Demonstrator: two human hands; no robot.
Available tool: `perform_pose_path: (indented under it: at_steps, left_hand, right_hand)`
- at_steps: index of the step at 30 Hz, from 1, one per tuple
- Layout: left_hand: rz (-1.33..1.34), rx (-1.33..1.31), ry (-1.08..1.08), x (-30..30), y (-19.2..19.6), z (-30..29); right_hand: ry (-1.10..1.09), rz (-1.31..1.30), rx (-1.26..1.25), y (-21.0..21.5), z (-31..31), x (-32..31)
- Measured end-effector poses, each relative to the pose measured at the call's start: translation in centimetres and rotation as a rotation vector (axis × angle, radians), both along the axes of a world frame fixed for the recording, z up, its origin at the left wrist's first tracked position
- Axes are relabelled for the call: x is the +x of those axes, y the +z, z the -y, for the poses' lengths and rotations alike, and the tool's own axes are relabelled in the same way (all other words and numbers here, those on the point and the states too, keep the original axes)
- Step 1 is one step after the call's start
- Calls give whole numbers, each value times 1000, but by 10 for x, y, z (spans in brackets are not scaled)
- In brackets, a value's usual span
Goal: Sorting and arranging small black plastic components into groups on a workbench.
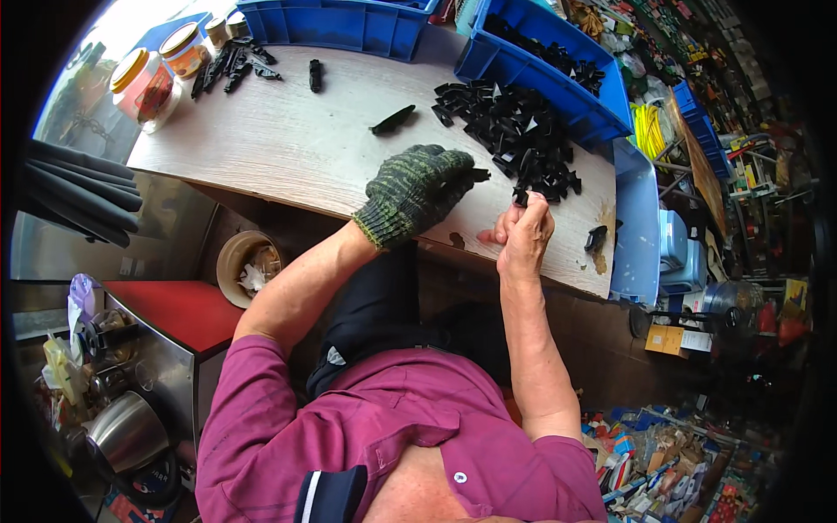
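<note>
My left hand (418,192) wears a dark green knitted glove and is closed around a small black plastic part (478,175), whose end sticks out past the fingers. My bare right hand (525,231) is at the near edge of a heap of black plastic parts (514,131), thumb and forefinger pinching a black plastic part (522,198). Beyond my gloved hand a longer black piece (392,119) lies alone on the pale wood-grain table (349,174). Another black piece (596,238) lies to the right of my right hand.
A blue crate (558,74) of black parts stands behind the heap, another blue crate (340,30) at the table's far edge. Lidded jars (144,87) stand at far left beside several black pieces (234,65). Below the table is a waste bin (234,270).
</note>
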State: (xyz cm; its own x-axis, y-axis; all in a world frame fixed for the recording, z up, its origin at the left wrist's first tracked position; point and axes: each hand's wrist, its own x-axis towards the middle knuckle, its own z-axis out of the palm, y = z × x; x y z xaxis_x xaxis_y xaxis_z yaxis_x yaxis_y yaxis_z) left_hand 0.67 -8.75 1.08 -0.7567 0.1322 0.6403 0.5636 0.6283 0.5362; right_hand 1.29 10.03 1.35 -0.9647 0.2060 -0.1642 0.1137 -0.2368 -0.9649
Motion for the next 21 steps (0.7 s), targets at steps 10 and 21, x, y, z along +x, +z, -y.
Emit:
perform_pose_path:
  at_steps: [10, 21]
  left_hand:
    - [529, 283, -303, 4, -2, -26]
    - [449, 396, -138, 2, -10, -45]
  right_hand:
    - [-25, -83, 100, -7, 1, 0]
    - [-25, -263, 347, -28, -11, -5]
